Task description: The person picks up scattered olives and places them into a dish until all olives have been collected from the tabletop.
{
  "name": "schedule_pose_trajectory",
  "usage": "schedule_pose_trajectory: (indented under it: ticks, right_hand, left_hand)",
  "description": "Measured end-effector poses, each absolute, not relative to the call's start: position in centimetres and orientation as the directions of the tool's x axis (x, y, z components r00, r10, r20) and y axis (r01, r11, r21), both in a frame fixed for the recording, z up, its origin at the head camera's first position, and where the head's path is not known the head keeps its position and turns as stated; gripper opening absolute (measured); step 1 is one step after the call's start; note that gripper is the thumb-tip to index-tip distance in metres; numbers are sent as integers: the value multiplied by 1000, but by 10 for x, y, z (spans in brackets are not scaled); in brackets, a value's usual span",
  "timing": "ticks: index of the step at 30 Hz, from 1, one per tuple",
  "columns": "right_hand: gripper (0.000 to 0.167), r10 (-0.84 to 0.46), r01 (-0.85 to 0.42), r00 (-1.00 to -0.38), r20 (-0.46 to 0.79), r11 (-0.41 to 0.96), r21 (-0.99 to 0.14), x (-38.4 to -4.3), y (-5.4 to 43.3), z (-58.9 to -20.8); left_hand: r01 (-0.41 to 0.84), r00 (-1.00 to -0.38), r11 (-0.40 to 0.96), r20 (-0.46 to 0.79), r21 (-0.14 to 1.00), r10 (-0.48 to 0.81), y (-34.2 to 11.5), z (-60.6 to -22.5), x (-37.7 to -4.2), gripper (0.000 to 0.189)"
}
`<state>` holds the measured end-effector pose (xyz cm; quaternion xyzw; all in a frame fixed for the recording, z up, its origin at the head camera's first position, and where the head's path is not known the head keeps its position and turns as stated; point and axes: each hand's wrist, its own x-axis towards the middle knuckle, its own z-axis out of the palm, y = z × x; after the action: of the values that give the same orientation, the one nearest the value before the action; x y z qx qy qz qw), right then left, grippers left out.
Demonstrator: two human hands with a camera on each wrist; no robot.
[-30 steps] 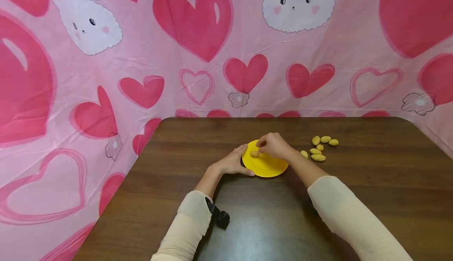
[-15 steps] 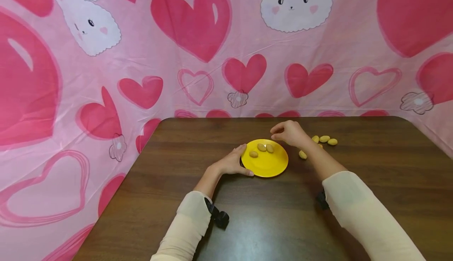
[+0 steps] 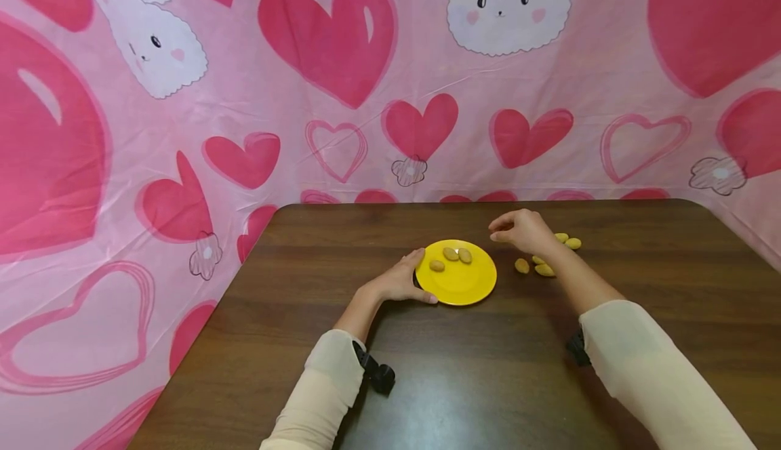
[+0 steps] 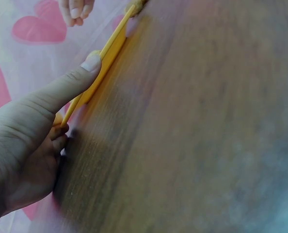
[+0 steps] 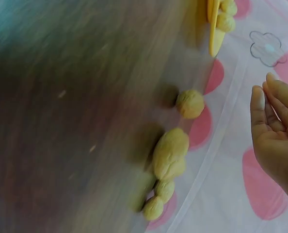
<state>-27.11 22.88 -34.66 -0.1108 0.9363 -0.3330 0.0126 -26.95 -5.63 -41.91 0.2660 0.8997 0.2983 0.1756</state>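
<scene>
A round yellow plate (image 3: 457,291) lies on the wooden table, with three small yellow-brown, potato-shaped pieces (image 3: 465,256) near its far side. My left hand (image 3: 396,280) grips the plate's left edge, thumb at the near rim and fingers round the far left; in the left wrist view the thumb (image 4: 71,85) presses on the rim. Beyond the plate's right side, my right hand (image 3: 526,230) hovers above the table with nothing in it, fingertips close together. Several more such pieces (image 3: 521,266) lie beneath and right of it, some hidden by the hand and forearm.
The brown table (image 3: 476,375) ends at a rounded far edge. Behind it hangs a pink cloth (image 3: 360,145) printed with hearts and animal faces. A black wrist camera (image 3: 381,377) juts out from the left forearm, close over the tabletop.
My right hand has let go of a piece on the plate, lifted away and moved right toward the loose pieces. The left hand and the plate have stayed in place.
</scene>
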Motion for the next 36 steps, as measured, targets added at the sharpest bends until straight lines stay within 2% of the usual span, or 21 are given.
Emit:
schedule_pose_trajectory:
  ticks: [14, 21, 36]
  right_hand:
    - [27, -195, -200, -978, 72, 778, -595, -263, 265, -358]
    - [30, -136, -143, -989, 56, 790, -597, -259, 288, -360]
    - [38, -5, -93, -988, 153, 812, -577, -257, 332, -372]
  left_hand:
    - [377, -794, 679, -157, 630, 587, -57, -417, -269, 108]
    - [372, -795, 675, -156, 638, 586, -57, -418, -269, 109]
    - [384, -791, 669, -148, 636, 594, -57, -417, -269, 109]
